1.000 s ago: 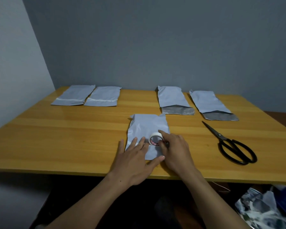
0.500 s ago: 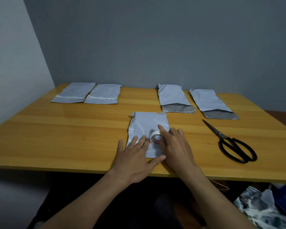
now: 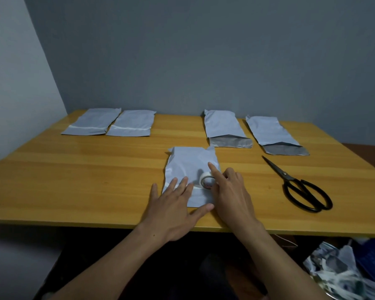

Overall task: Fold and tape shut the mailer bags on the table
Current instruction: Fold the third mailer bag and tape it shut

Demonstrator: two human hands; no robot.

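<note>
- The mailer bag (image 3: 191,163) lies flat at the near middle of the wooden surface (image 3: 95,180); it is pale grey-blue, with a white tape strip (image 3: 196,187) across its folded near end.
- The left hand (image 3: 173,211) presses it, fingers spread.
- The right hand (image 3: 232,195) grips the tape roll (image 3: 206,180) standing on the bag, index finger straight.

1. The left grip (image 3: 173,211) lies flat with fingers spread, pressing the near end of the centre mailer bag (image 3: 191,159) onto the counter (image 3: 74,180).
2. The right grip (image 3: 231,195) holds the tape roll (image 3: 206,180) on edge on that bag, forefinger stretched over it.
3. At the far left lie a first taped bag (image 3: 93,122) and, just beside it, a second taped bag (image 3: 131,124).
4. At the far right lie an open bag (image 3: 223,126) and another open bag (image 3: 271,133), grey mouths nearest.
5. Black scissors (image 3: 301,187) lie right of the hands, apart.
</note>
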